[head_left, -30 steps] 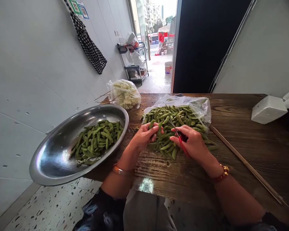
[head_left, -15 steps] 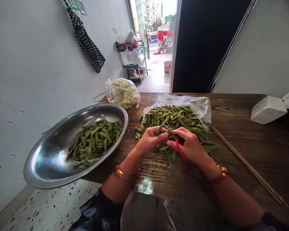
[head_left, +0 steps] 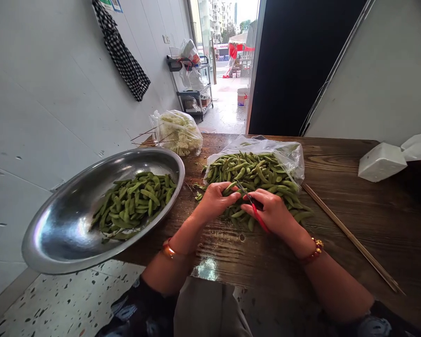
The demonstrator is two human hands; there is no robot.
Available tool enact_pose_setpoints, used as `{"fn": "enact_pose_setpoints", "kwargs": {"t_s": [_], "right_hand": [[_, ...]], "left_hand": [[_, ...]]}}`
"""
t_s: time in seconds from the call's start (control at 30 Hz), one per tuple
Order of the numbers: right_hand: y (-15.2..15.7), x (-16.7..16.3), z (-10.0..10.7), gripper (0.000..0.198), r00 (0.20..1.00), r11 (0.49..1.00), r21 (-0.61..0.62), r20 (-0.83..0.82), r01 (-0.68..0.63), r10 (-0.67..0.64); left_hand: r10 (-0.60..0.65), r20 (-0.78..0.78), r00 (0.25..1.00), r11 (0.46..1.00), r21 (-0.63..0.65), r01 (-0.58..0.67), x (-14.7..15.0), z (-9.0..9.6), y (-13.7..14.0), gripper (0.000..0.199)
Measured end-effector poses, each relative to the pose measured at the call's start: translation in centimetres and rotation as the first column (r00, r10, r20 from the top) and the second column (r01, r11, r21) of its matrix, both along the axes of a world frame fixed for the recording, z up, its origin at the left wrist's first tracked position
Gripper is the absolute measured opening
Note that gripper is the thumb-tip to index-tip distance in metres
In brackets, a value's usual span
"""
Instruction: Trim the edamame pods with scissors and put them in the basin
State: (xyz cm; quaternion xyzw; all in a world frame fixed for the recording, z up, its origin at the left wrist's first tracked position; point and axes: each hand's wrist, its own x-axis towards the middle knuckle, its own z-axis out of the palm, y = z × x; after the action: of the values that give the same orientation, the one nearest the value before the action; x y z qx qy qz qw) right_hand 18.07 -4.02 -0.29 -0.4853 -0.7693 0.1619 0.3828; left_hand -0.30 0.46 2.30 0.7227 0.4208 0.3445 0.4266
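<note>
My left hand point(head_left: 215, 202) is closed on a green edamame pod point(head_left: 230, 187), pinched between thumb and fingers. In my right hand point(head_left: 272, 211) is a pair of scissors point(head_left: 257, 216) with red handles, its blades pointing at the pod's end. Behind and beneath both hands spreads a heap of edamame pods point(head_left: 256, 168), partly inside a clear plastic bag point(head_left: 293, 157). On the left stands a wide steel basin point(head_left: 65, 245), tilted in view, with a pile of pods point(head_left: 133, 201) in it. Some fingers of each hand are hidden.
A bag of pale cauliflower-like pieces point(head_left: 180, 133) lies behind the basin, thin sticks beside it. Long wooden skewers point(head_left: 351, 236) lie across the table point(head_left: 337, 164) at right. A white tissue box point(head_left: 382, 161) sits at the far right. Beyond the table stands a cart point(head_left: 192, 89) near the doorway.
The view has shifted slightly. In my left hand the pod has drawn back in toward the fingers, and the scissor blades look closer together at its end.
</note>
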Motion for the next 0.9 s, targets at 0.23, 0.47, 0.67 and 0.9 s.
{"fn": "enact_pose_setpoints", "kwargs": {"t_s": [0.23,0.47,0.67,0.9], "right_hand": [[-0.02,0.00,0.11,0.017,0.997,0.998,-0.057,0.080,0.009,-0.005],[0.29,0.36,0.07,0.029,0.995,0.996,0.005,-0.046,0.086,-0.086],[0.12,0.19,-0.08,0.040,0.997,0.995,0.058,-0.039,0.076,-0.074],[-0.07,-0.24,-0.11,0.038,0.998,0.998,0.033,-0.005,0.058,-0.058]], "left_hand": [[0.075,-0.217,0.973,0.975,0.222,-0.026,0.07,-0.07,0.37,0.015],[0.113,0.273,0.955,0.983,-0.173,-0.067,-0.01,-0.67,0.62,0.023],[0.217,0.635,0.742,0.897,-0.430,0.106,0.24,-0.97,0.74,0.028],[0.246,0.719,0.650,0.855,-0.476,0.203,0.45,-0.91,0.56,0.024]]}}
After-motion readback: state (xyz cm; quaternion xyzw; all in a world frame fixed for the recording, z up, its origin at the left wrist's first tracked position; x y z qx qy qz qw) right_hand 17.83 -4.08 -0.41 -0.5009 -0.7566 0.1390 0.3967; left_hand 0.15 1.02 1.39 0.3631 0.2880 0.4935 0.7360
